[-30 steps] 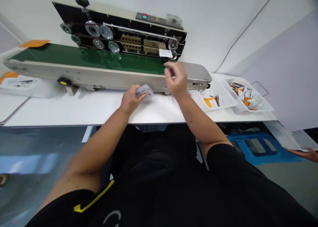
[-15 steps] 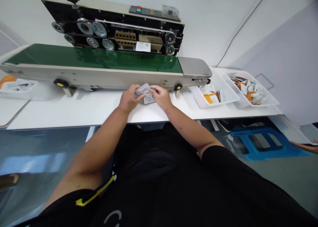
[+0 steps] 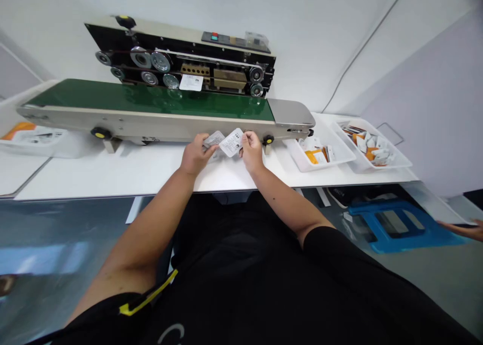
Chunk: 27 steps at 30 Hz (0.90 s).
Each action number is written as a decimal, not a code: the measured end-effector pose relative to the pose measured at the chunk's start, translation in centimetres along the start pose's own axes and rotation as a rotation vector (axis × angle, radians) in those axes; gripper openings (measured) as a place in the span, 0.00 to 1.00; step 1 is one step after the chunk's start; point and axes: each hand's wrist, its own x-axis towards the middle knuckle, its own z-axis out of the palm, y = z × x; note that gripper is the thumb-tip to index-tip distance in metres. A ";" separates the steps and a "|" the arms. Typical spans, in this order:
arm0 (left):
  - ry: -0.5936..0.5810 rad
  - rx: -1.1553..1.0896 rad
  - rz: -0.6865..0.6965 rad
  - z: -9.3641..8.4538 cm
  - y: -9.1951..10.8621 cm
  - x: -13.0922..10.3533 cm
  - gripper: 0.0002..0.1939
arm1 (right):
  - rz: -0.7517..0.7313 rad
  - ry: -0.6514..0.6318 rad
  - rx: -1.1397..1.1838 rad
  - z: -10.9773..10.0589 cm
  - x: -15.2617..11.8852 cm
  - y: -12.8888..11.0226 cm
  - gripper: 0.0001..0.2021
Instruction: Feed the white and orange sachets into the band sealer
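Note:
My left hand (image 3: 194, 156) is closed around a few small grey-and-white sachets (image 3: 214, 139), pinched between thumb and fingers just in front of the conveyor. A single white sachet (image 3: 231, 143) with black print is pinched by its right edge in my right hand (image 3: 252, 153); its left corner overlaps or lies close to the others. Behind both hands runs the green belt (image 3: 151, 98) of a band sealing machine (image 3: 211, 53). Another white sachet (image 3: 191, 82) stands in the sealer, its upper edge at the rollers and brass blocks.
At the right, two white bins (image 3: 332, 166) (image 3: 400, 165) hold orange and white sachets. Another bin (image 3: 64, 148) is under the conveyor's left end. A blue plastic stool (image 3: 377, 234) is below the table (image 3: 94, 184). At the far right edge, another person's hand (image 3: 475, 230) shows.
The sachet in the sealer has travelled left along the rollers. My right hand has drawn one sachet out to the right, apart from those in my left hand. The view has shifted slightly.

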 end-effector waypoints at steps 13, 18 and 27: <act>-0.051 0.043 -0.027 -0.2 0.1 0.0 0.28 | -0.346 0.019 -0.334 -8.8 13.0 -9.1 0.24; -0.057 0.053 -0.039 -0.2 0.0 0.1 0.28 | -0.191 0.113 -0.377 -10.9 20.4 -9.0 0.18; -0.075 0.047 -0.052 -0.1 -0.4 0.1 0.27 | 0.016 0.170 -0.458 -6.6 23.0 -8.0 0.22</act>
